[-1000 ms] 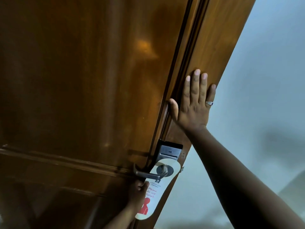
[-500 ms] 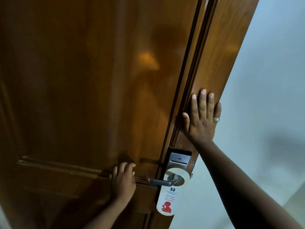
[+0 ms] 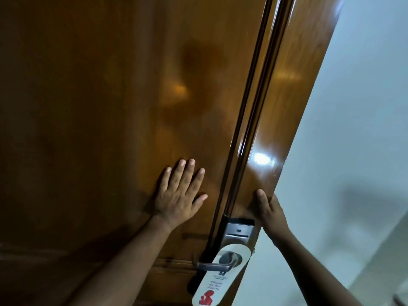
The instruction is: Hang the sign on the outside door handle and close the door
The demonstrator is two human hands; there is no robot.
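Note:
A white "Please do not disturb" sign (image 3: 215, 281) with a red figure hangs from the metal lever handle (image 3: 215, 265) below a silver card-lock plate (image 3: 237, 230). The glossy brown wooden door (image 3: 110, 107) fills the left and middle of the view, shut against its frame (image 3: 278, 111). My left hand (image 3: 180, 193) lies flat on the door with fingers spread, left of the lock. My right hand (image 3: 270, 209) grips the outer edge of the frame just above the lock, thumb on the front face and fingers hidden behind the edge.
A pale wall (image 3: 353, 140) runs along the right of the frame. A light-coloured floor or skirting edge (image 3: 375, 250) shows at the lower right.
My left hand left the handle and sign and moved up to press flat on the door. My right hand slid down from flat on the frame to gripping its edge.

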